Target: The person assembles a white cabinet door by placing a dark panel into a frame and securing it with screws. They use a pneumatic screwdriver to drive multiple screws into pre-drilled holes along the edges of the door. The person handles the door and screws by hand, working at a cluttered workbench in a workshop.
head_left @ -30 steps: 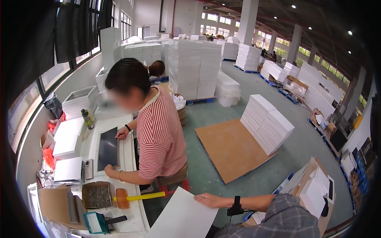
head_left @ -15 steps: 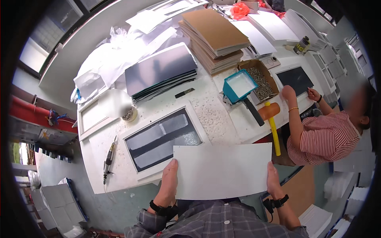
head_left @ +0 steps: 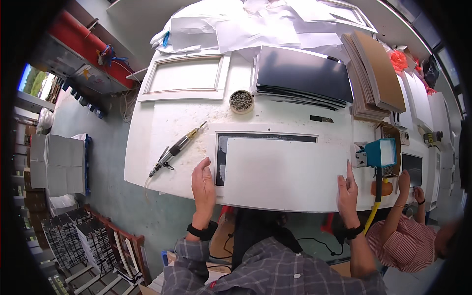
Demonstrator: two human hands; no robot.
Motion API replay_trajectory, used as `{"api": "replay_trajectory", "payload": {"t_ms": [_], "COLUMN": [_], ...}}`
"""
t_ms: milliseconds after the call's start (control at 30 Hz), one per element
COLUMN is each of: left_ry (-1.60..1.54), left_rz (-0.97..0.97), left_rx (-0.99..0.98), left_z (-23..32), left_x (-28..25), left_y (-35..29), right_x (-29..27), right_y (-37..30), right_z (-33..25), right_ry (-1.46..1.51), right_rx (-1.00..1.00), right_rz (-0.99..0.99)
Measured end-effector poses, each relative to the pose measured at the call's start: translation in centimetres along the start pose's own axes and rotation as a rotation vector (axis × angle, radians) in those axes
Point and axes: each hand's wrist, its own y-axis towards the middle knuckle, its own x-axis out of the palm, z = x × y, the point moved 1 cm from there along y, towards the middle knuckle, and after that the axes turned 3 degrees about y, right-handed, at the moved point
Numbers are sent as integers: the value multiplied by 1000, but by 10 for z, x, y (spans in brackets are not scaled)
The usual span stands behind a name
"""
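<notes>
A white rectangular panel (head_left: 287,172) lies over a white frame (head_left: 211,142), covering most of the frame's dark insert (head_left: 222,162), whose left and far edges still show. The panel sits off to the right and toward me. My left hand (head_left: 203,187) is open, fingers stretched, beside the frame's left edge and apart from the panel. At the panel's right edge is my right hand (head_left: 348,194), fingers extended and thumb apart; I cannot tell whether it touches the edge. A pneumatic screwdriver (head_left: 172,153) lies on the table left of the frame.
Beyond are a round tub of screws (head_left: 241,102), an empty white frame (head_left: 184,76), a stack of dark panels (head_left: 305,76) and brown boards (head_left: 378,73). A teal-headed tool (head_left: 381,153) and a yellow-handled mallet (head_left: 381,187) lie right. A co-worker (head_left: 403,241) works at the far right.
The white panel has gone from being held in both hands before me to lying on the frame. My left hand has come off it. The view has swung left.
</notes>
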Motion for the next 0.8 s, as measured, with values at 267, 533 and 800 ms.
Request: {"api": "replay_trajectory", "payload": {"t_ms": [267,533,800], "left_ry": [43,32,55], "left_rz": [-34,-58,-68], "left_rx": [-56,-20,-19], "left_z": [-58,-54,-46], "left_x": [1,3,1], "left_y": [15,22,25], "right_x": [43,64,69], "right_y": [32,42,49], "right_z": [3,11,14], "right_ry": [-17,-9,8], "right_rx": [14,20,37], "right_rz": [-43,-34,-17]}}
